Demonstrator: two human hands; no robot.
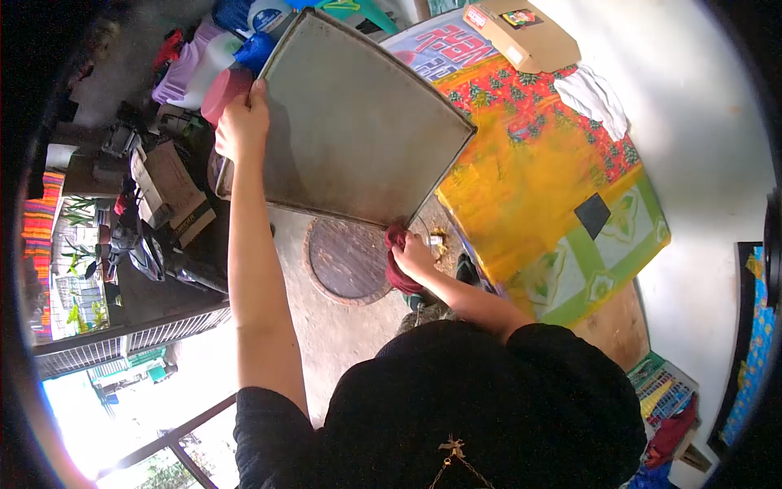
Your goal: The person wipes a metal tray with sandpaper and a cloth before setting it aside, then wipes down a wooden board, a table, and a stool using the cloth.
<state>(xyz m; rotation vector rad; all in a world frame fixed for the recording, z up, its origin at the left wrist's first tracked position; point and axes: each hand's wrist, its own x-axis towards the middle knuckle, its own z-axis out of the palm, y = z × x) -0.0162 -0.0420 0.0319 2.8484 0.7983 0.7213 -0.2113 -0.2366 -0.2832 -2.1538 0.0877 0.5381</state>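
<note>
Left hand (243,129): fingers closed at the left rim of the metal tray (358,122), thumb over its edge; a pinkish-red object (226,94) sits right by the knuckles, cannot tell whether it is gripped too.
Right hand (414,257): curled around a bunched maroon cloth (400,277), which meets the near corner of the tray.
Tray position: raised in front of the body, tilted, over the floor and a round board (350,259); the covered tabletop (509,212) lies to its right.
Tray handling (judged): stiff, fairly light for its breadth, unlikely to break; the smooth face could be slippery, and a one-sided hold lets the far corner swing.
Grip points (judged): raised rim, best at opposite sides; corners suit steadying.
Cloth handling (judged): soft, light, limp; take it in a bunch.
</note>
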